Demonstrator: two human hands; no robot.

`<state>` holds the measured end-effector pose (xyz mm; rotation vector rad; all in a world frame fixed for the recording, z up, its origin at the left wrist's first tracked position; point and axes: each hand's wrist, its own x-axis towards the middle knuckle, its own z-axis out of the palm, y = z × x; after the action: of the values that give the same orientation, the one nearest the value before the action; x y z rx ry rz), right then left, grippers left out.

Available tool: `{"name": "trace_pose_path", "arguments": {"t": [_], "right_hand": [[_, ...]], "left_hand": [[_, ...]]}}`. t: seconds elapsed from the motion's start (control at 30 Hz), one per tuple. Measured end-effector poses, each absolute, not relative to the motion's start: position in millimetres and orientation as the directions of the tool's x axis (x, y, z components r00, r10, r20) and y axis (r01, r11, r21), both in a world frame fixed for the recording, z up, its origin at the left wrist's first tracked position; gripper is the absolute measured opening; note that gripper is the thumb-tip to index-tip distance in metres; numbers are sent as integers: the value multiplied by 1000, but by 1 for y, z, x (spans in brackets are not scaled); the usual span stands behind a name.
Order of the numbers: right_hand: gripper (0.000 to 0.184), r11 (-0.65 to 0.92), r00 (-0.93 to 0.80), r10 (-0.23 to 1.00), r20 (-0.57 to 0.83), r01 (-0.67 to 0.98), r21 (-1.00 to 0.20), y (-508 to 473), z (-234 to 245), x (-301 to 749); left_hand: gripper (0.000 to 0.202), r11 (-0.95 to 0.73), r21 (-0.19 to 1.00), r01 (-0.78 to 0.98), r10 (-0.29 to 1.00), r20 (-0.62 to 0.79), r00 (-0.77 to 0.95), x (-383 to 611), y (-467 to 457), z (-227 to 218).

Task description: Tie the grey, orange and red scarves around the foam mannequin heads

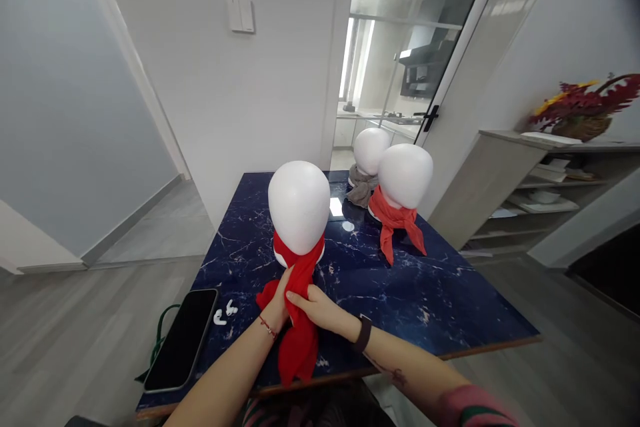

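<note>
- My left hand [278, 303] is clenched on the red scarf [299, 320], gripping the cloth just below the near foam head [299, 207], at the table's near middle.
- My right hand [317, 307] lies across the same scarf from the right, fingers [296, 296] pressed flat over the fold, touching my left hand; whether they pinch the cloth, I cannot tell.
- The scarf wraps the head's neck, and its tails hang down past my hands over the table's near edge.
- The scarf is soft, creased fabric; the head is a smooth, matte white egg shape.
- The table [440, 293] is glossy dark blue with white marble veins.
- Far right stands a second head [406, 175] with a red scarf [397, 223] knotted on, and behind it a third head [371, 149] wearing a grey scarf [359, 192].
- Near left lie a black phone [183, 338], screen dark, and two white earbuds [225, 313] just beside it.
- On the shelf far right, a basket [583, 125] holds red and yellow leaves.
</note>
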<state>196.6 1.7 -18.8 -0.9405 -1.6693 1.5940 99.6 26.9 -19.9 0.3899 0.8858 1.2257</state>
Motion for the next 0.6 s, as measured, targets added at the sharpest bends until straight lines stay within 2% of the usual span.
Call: {"name": "trace_pose_path", "arguments": {"t": [0.13,0.2,0.3,0.37,0.4,0.47,0.53,0.6], "right_hand": [[52,-35,-511,859,-44,28,-999,0,-21,200],[54,-22,-494,869,-18,-4,-1000,1,-23,201],[54,-6,-450,893,9,-33,-999,5,-28,202],[53,-14,-426,905,1,-31,-999,9,-31,203],[53,-16,-418,908,-6,-20,-1000,10,-32,203],[54,-7,-407,913,-11,13,-1000,11,-32,202],[52,52,-391,920,37,28,-998,10,-31,201],[48,138,-375,919,122,16,-990,9,-30,199]], "left_hand": [[8,302,764,-571,936,-352,24,97,26,-12],[12,252,827,-502,950,-310,-33,89,23,-10],[20,104,978,-178,973,-137,-184,70,13,-8],[18,54,999,5,967,-51,-248,59,6,-2],[16,71,997,-7,963,-71,-259,56,3,2],[13,191,958,-212,951,-234,-203,54,-2,12],[15,364,797,-483,909,-416,-1,56,-8,23],[25,478,600,-641,859,-472,199,59,-15,32]]}}
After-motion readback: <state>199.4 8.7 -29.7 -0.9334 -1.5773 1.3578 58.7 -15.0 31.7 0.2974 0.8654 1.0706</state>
